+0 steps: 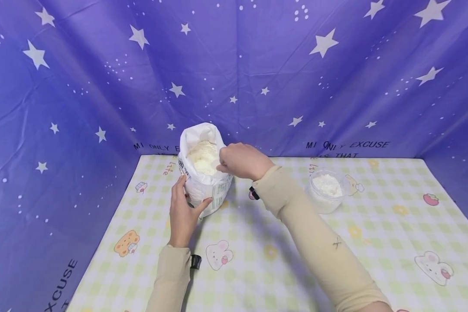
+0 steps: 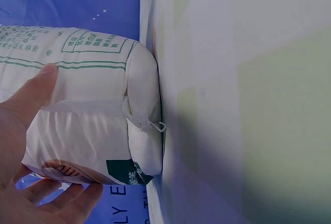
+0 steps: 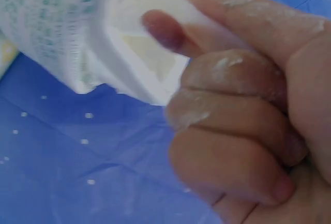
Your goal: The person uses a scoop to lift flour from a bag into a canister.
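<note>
An opened white flour bag point(image 1: 218, 190) with green print stands at the back of the table, its top edge rolled outward. Pale powder point(image 1: 203, 158) shows inside its mouth. My left hand point(image 1: 183, 212) holds the bag's near side low down, thumb on the front and fingers round the left. At the right of the bag's mouth is my right hand point(image 1: 243, 161), fingers curled and dusted with powder point(image 3: 232, 79). Its thumb and index finger pinch something pale and translucent, largely hidden; I cannot tell its kind. A clear plastic tub point(image 1: 324, 203) of white powder stands to the right.
A checked tablecloth point(image 1: 249, 277) with cartoon prints covers the table. Blue star-printed cloth point(image 1: 234, 78) hangs close behind the bag and along both sides. My right forearm point(image 1: 320, 242) reaches across in front of the tub. Black straps point(image 1: 195, 261) show at the wrists.
</note>
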Demonstrator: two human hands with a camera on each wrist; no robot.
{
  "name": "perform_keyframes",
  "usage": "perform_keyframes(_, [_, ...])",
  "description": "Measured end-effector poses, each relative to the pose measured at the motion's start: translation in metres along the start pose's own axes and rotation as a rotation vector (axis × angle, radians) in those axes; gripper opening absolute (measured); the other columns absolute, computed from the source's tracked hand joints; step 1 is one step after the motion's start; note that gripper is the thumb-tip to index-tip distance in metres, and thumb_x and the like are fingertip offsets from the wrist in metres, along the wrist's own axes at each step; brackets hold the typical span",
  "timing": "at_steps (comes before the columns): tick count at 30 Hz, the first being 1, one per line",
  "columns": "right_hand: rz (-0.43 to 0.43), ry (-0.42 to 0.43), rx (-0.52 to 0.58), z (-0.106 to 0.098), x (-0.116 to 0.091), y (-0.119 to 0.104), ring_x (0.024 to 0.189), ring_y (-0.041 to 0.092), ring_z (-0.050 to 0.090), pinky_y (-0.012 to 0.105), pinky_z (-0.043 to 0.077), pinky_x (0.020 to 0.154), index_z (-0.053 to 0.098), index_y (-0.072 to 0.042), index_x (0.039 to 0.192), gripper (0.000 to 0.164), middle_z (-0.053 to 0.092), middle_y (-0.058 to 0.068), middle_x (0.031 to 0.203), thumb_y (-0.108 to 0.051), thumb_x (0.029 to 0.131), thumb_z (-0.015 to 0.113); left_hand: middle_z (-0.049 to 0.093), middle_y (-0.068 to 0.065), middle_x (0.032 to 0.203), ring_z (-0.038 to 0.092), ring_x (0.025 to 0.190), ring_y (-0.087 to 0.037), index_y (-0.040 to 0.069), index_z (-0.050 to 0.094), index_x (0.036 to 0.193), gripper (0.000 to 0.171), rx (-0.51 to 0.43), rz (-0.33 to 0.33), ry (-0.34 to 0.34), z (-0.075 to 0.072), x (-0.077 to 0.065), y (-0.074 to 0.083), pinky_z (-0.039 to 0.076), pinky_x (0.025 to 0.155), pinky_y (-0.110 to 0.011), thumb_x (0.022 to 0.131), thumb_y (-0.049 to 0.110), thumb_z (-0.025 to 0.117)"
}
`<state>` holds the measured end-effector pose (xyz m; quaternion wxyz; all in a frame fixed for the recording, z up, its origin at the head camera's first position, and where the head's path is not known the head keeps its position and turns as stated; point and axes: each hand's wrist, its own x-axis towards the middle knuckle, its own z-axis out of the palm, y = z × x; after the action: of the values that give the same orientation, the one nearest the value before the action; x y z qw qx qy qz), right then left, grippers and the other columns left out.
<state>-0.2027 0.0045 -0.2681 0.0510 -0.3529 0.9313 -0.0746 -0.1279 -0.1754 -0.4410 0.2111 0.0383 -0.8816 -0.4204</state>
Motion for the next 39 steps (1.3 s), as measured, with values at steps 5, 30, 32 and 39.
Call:
perform_keyframes(5, [-0.059, 0.015, 0.062, 0.010, 0.008, 0.011, 0.057, 0.010, 0.040, 0.025, 0.040, 0.056, 0.054, -0.016, 0.063, 0.037, 0.039, -0.006, 0.058, -0.025, 0.098, 0.062, 0.037, -0.016, 0.152, 0.046, 0.133, -0.031, 0.006, 0.034, 0.150, 0.097, -0.005, 0.011, 0.003, 0.000, 0.001, 0.000, 0.052, 0.103, -0.043, 0.074, 0.028, 0.089])
perform_keyframes(30, [-0.163, 0.160, 0.011, 0.038, 0.029, 0.013, 0.054, 0.011, 0.035, 0.027, 0.034, 0.050, 0.044, -0.018, 0.057, 0.045, 0.037, -0.006, 0.056, -0.023, 0.099, 0.060, 0.036, -0.015, 0.153, 0.046, 0.132, -0.030, 0.008, 0.033, 0.151, 0.097, 0.012, 0.018, -0.001, 0.002, 0.001, -0.002, 0.053, 0.101, -0.042, 0.075, 0.030, 0.088])
perform_keyframes(32, [-0.176, 0.164, 0.023, 0.039, 0.028, 0.014, 0.053, 0.011, 0.034, 0.026, 0.033, 0.049, 0.045, -0.018, 0.057, 0.045, 0.037, -0.006, 0.056, -0.023, 0.099, 0.060, 0.036, -0.015, 0.153, 0.046, 0.132, -0.029, 0.008, 0.033, 0.151, 0.096, 0.016, 0.018, 0.005, 0.002, 0.001, -0.003, 0.053, 0.101, -0.042, 0.075, 0.030, 0.088])
perform_keyframes(39, [-0.172, 0.190, 0.068, 0.042, 0.026, 0.018, 0.053, 0.011, 0.036, 0.026, 0.032, 0.049, 0.044, -0.019, 0.059, 0.045, 0.037, -0.007, 0.057, -0.028, 0.100, 0.059, 0.037, -0.016, 0.153, 0.049, 0.127, -0.030, 0.007, 0.034, 0.150, 0.095, 0.008, 0.030, 0.013, 0.002, 0.001, -0.005, 0.053, 0.099, -0.042, 0.075, 0.029, 0.088])
